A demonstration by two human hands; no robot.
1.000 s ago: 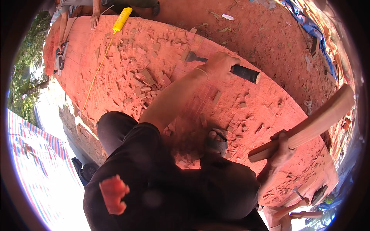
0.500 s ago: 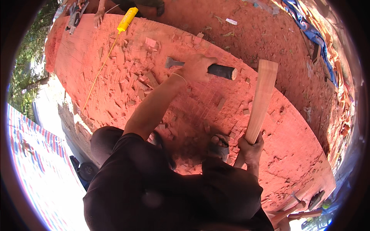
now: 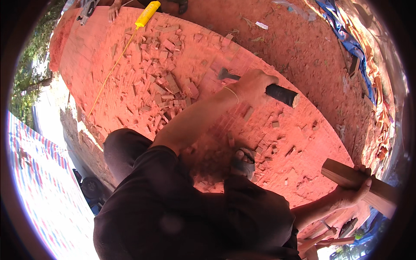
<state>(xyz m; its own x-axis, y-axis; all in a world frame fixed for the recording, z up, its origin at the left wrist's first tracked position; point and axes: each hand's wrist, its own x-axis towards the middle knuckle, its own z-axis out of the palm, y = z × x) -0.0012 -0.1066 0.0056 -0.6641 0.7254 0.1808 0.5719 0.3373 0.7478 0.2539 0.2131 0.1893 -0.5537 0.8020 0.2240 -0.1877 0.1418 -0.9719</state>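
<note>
Your left hand [image 3: 255, 86], gripping a chisel [image 3: 281, 95] near the far edge of the red slab [image 3: 95, 47], risks bruising if the wooden club [image 3: 340, 172] clasped in your right hand [image 3: 352, 194], by the right end, swings off-line.

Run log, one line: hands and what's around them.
left hand: grips black-handled chisel | right hand: grips wooden club | below: red slab, wood chips
</note>
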